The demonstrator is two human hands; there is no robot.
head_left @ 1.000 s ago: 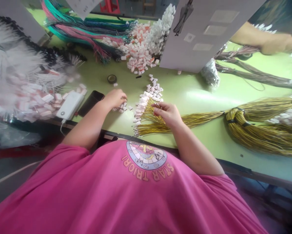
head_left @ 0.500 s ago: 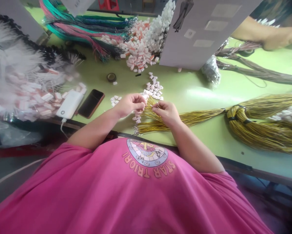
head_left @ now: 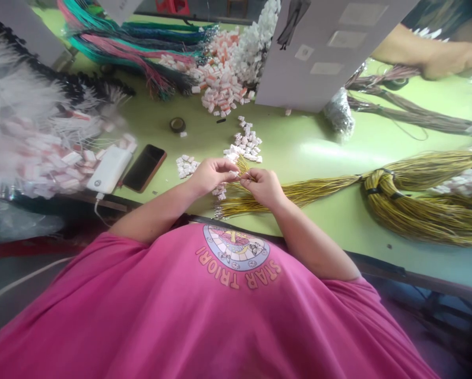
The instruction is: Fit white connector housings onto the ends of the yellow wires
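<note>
Between the thumb and fingers of my left hand is a small white connector housing. My right hand pinches the end of a yellow wire close beside it; the fingertips of both hands nearly meet, and whether wire and housing touch is too small to tell. A long bundle of yellow wires runs under my right hand, its metal-tipped ends lying near the table edge. Loose white connector housings are heaped just beyond my fingers, and a smaller pile sits by my left wrist.
A phone and a white power bank lie at left, beside a heap of white-wired connectors. A tape roll is further back. A grey panel stands upright; beyond it a co-worker's arm reaches over brown wires.
My hands have come closer together, the right one shifting left toward the housing in my left. The whole view has slid slightly.
</note>
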